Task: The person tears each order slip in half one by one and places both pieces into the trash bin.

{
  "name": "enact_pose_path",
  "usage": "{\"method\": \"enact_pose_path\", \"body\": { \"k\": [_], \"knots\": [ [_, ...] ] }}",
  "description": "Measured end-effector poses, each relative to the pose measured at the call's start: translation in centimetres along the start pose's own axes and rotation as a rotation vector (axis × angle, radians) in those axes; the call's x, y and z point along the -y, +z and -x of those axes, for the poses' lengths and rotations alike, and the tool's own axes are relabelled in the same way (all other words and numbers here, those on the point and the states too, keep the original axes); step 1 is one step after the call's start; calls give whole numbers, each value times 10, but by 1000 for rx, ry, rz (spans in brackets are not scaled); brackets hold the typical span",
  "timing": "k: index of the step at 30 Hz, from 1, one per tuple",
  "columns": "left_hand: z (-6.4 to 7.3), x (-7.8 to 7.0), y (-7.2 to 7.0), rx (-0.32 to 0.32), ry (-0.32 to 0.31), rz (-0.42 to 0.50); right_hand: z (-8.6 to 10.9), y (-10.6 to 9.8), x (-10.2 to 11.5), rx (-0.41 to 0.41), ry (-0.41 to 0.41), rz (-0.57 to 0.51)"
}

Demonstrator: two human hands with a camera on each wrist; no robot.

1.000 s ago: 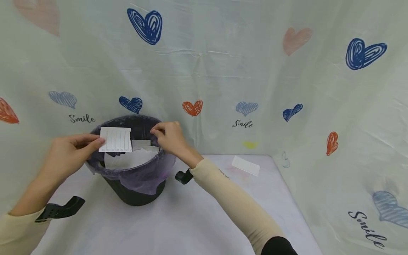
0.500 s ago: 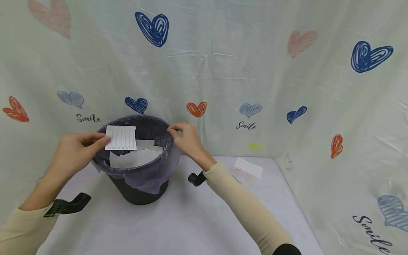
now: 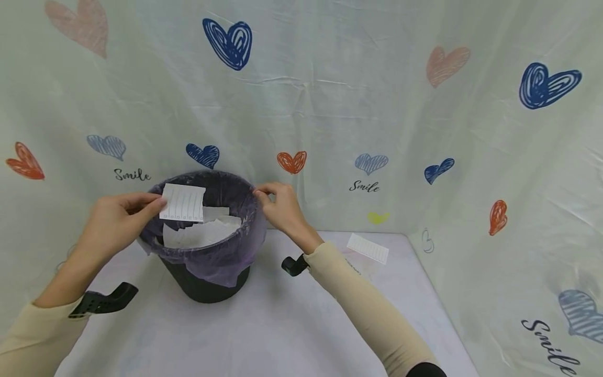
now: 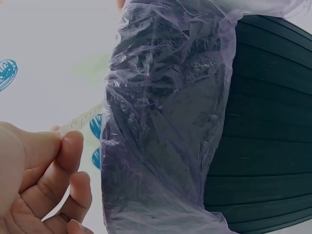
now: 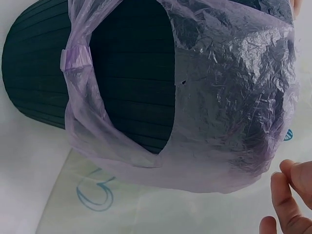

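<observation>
My left hand (image 3: 118, 217) pinches a lined piece of white paper (image 3: 182, 202) between thumb and fingers over the left side of the bin's mouth. The paper's right edge looks torn. In the left wrist view the paper (image 4: 80, 121) shows almost edge-on. Beside the right rim of the bin is my right hand (image 3: 282, 208), thumb and index finger bent close together, with nothing visible between them. The dark bin (image 3: 202, 285) stands upright, lined with a purple plastic bag (image 3: 221, 264) folded over its rim. Pale paper pieces (image 3: 200, 235) lie inside.
A lined paper slip (image 3: 367, 248) lies on the white table (image 3: 282, 324) to the right, near its back edge. Behind hangs a pale curtain (image 3: 325, 115) printed with hearts. Dark camera mounts (image 3: 105, 300) sit at both wrists.
My right hand has moved right, from over the bin's opening to its right rim. The left hand still holds the paper over the bin. The head view has shifted slightly.
</observation>
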State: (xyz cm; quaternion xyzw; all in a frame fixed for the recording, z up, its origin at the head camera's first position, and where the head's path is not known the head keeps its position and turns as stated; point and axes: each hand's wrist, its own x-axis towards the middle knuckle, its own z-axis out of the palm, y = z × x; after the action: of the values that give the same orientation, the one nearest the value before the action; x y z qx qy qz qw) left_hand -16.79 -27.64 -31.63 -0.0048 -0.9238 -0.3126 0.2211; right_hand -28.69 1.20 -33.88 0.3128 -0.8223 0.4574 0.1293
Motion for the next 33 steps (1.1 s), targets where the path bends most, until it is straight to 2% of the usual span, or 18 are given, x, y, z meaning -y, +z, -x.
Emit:
{"method": "enact_pose_path", "body": {
  "k": [7, 20, 26, 33],
  "knots": [
    [-2, -6, 4, 9, 58, 25, 1, 0, -3, -17, 0, 24],
    [-2, -9, 4, 82, 40, 6, 6, -6, -13, -11, 25, 11],
    [0, -11, 4, 95, 50, 4, 14, -14, -29, 18, 92, 26],
    [2, -30, 8, 124, 77, 36, 33, -30, -65, 54, 184, 35]
  ]
}}
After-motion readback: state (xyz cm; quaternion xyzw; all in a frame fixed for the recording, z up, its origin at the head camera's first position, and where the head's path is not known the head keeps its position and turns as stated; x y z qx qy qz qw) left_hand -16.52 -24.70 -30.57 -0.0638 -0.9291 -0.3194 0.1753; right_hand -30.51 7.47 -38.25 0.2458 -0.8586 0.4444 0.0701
